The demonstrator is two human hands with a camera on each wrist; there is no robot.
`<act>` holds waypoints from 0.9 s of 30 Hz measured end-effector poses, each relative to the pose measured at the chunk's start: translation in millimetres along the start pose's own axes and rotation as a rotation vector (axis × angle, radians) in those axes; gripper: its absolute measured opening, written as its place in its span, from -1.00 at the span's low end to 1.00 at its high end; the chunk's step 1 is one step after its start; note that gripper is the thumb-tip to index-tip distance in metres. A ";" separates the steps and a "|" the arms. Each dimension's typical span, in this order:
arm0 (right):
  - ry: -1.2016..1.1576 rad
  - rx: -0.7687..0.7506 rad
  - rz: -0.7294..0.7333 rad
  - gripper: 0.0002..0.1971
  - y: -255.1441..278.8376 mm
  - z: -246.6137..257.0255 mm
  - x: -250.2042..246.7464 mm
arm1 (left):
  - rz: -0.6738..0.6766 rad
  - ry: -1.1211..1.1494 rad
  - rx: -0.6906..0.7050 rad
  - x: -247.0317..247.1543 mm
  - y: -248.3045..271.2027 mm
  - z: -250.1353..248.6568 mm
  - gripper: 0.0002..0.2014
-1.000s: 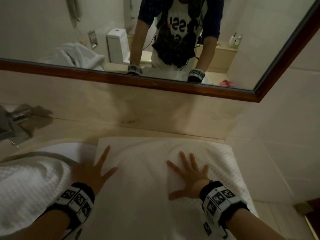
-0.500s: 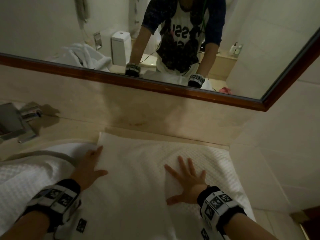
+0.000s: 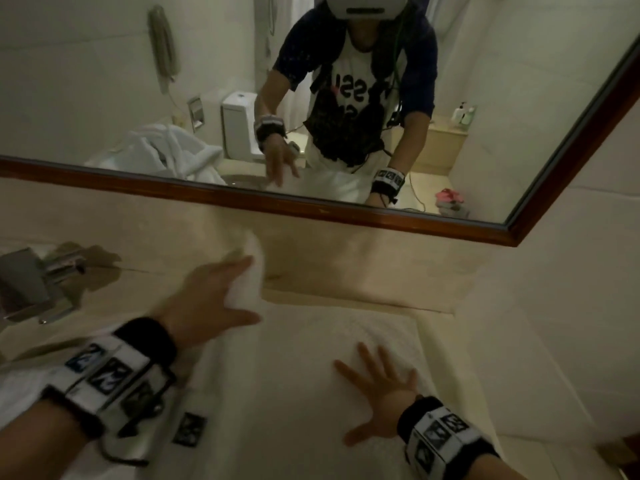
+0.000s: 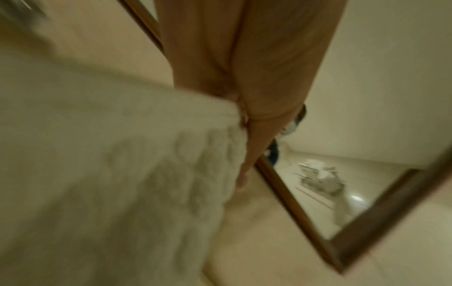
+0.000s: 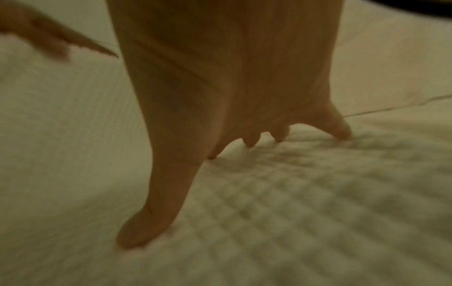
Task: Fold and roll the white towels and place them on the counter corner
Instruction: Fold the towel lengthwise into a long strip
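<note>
Two hands are at work: the left hand and the right hand, each with one marker-patterned wristband. One white towel is spread on the bench; a second white cloth lies at the left. There is one faucet and one mirror. The mirror reflects one toilet, one wall phone, two bottles and one heap of white towels.

You stand in a hotel-style bathroom: a wood-framed mirror above a beige stone counter reflects a white toilet, a wall-mounted phone, toiletry bottles on a ledge and a heap of white towels; a chrome tap sits at your left.
</note>
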State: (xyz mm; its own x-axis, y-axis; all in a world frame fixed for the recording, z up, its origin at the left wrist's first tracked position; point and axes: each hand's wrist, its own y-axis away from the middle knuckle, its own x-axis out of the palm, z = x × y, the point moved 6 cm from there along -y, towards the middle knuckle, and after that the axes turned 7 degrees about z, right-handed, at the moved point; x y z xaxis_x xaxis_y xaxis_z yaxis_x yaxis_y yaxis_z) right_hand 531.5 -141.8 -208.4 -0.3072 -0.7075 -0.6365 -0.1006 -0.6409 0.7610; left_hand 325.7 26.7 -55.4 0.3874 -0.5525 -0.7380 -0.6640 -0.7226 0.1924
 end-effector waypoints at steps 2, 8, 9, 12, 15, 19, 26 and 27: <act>-0.021 -0.008 0.015 0.13 7.8 -21.8 2.0 | 0.082 0.049 0.039 31.2 -20.8 -49.3 -0.01; -0.202 0.170 -0.141 -0.24 26.6 -77.1 -5.4 | 0.469 0.374 0.028 149.7 -67.7 -97.5 0.03; -0.238 0.215 -0.190 -0.33 32.3 -87.3 -6.8 | 0.487 0.307 0.022 155.8 -69.6 -84.0 -0.03; -0.254 0.224 -0.238 -0.43 41.3 -94.6 -9.1 | 0.449 -0.166 0.048 159.8 -65.4 -42.0 -0.14; -0.258 0.125 -0.274 -0.38 35.7 -76.6 -14.0 | 0.500 -0.548 0.074 171.1 -51.9 -15.4 -0.16; -0.244 0.114 -0.485 -0.23 40.6 -52.8 -39.2 | 0.548 -0.657 0.073 188.2 -38.5 -5.0 0.08; 0.046 0.061 -0.348 -0.27 24.4 -10.0 -45.5 | 0.562 -0.755 -0.005 190.5 -36.8 4.4 0.44; -0.045 0.061 -0.333 -0.28 24.1 -14.6 -47.1 | 0.563 -0.754 -0.010 188.9 -35.7 5.3 0.43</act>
State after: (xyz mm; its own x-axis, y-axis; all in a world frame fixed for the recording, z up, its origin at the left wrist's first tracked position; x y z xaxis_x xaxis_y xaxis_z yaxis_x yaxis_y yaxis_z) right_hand 557.4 -128.4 -162.0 -0.2897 -0.4473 -0.8462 -0.2582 -0.8148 0.5191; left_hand 419.2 -49.7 -205.2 -0.5077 -0.4096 -0.7580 -0.6208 -0.4361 0.6514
